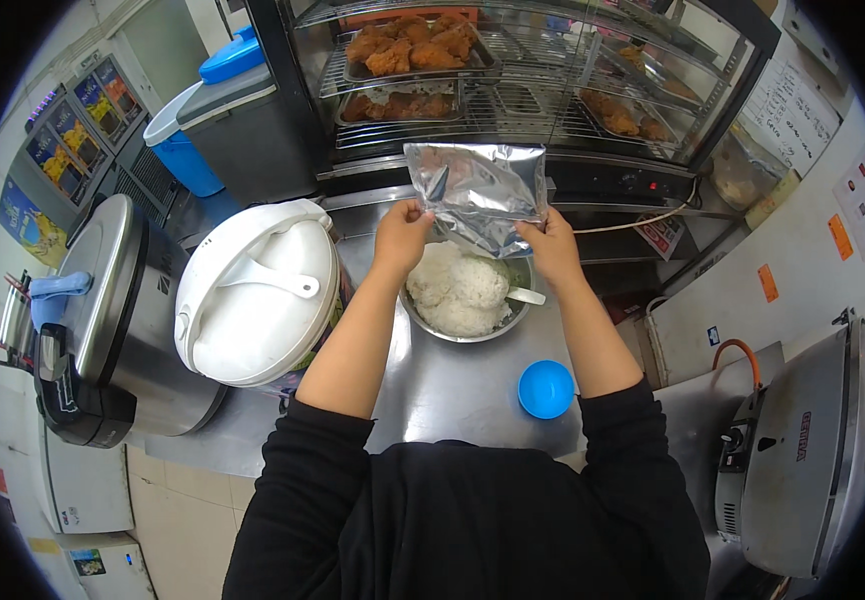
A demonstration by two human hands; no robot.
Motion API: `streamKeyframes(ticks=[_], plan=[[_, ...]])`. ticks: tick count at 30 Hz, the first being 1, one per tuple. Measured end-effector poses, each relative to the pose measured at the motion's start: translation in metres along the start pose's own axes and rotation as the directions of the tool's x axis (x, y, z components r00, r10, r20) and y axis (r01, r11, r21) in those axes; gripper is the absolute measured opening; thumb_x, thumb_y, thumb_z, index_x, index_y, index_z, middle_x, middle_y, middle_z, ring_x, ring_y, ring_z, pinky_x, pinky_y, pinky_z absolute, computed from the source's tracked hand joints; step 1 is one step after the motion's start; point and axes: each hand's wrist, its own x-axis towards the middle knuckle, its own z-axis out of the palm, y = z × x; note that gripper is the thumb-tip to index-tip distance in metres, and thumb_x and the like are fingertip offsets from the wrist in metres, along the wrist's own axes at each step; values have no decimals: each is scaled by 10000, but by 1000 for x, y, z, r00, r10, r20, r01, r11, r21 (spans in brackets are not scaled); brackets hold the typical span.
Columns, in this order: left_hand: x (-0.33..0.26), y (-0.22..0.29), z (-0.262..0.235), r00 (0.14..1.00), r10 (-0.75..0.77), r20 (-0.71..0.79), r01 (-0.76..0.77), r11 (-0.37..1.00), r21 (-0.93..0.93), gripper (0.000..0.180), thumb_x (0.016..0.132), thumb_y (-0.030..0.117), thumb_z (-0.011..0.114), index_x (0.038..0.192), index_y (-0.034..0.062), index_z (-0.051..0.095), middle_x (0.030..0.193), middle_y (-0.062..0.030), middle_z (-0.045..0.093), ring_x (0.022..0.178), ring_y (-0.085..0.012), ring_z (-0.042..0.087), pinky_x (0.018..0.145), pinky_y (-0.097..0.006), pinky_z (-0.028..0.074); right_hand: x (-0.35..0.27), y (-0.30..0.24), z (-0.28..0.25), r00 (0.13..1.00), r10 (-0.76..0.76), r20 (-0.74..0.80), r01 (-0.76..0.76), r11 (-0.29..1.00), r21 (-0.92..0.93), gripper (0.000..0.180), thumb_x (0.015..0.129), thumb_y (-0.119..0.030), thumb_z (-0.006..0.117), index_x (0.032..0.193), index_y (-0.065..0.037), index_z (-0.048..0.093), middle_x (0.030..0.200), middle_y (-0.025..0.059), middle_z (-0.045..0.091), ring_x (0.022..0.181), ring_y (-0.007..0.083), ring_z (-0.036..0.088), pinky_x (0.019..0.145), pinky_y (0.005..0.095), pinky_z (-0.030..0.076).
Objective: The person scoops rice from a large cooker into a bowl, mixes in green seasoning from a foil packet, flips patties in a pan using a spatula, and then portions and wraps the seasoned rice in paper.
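Observation:
A silver foil pouch (483, 190) is stretched between my two hands above a metal bowl (453, 338). My left hand (403, 236) pinches its left lower corner, and my right hand (551, 248) grips the right lower corner. Cooked white rice (461, 295) is heaped in the bowl. The white handle (527, 296) of a utensil sticks out over the bowl's right rim; its other end is partly hidden in the rice. A small blue bowl (546, 389) rests on the steel counter, near my right forearm.
Left of the bowl stands a round container with a white lid (253, 300), a white rice paddle (268, 278) on top. Beyond it is a large steel cooker (118, 310). A glass display case (513, 90) with trays of fried chicken (413, 45) closes off the back. A grey machine (803, 450) stands right.

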Motion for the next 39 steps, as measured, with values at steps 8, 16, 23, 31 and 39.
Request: streamKeyframes(ticks=[8,16,23,31,39], plan=[[-4,6,-12,978,10,-210,12,995,103,229,723,160,572,896,12,553,749,-77,579,668,-176,539,621,-283,411,1,-6,22,996,82,22,-79,991,-111,167,768,-70,558,918,-13,515,798,14,552,704,73,487,646,220,388],[-9,-1,-15,982,-151,-115,172,964,204,152,698,121,553,775,-9,568,674,-54,562,568,-119,500,533,-260,400,-17,-15,19,995,104,-4,-104,982,-157,215,732,-103,588,911,-4,519,759,39,566,675,85,504,622,234,400],[25,0,1,978,47,-205,18,952,306,247,718,233,569,870,38,564,774,-104,591,724,-261,564,661,-334,427,57,32,11,1000,16,0,-16,988,-155,263,713,-142,611,919,0,532,765,52,580,684,109,523,624,251,409],[41,-24,9,976,92,-197,-41,967,250,207,756,145,561,906,4,539,749,-62,570,657,-134,522,618,-262,412,70,53,7,992,76,100,-56,980,-190,294,734,-171,608,950,11,528,832,53,577,737,116,518,671,248,408],[55,78,3,880,475,-4,-394,734,553,249,774,214,521,985,83,539,978,-145,562,902,-311,534,763,-364,414,50,12,-16,968,187,166,-139,955,-262,404,672,-273,650,958,2,573,916,128,595,850,204,562,758,293,423]])
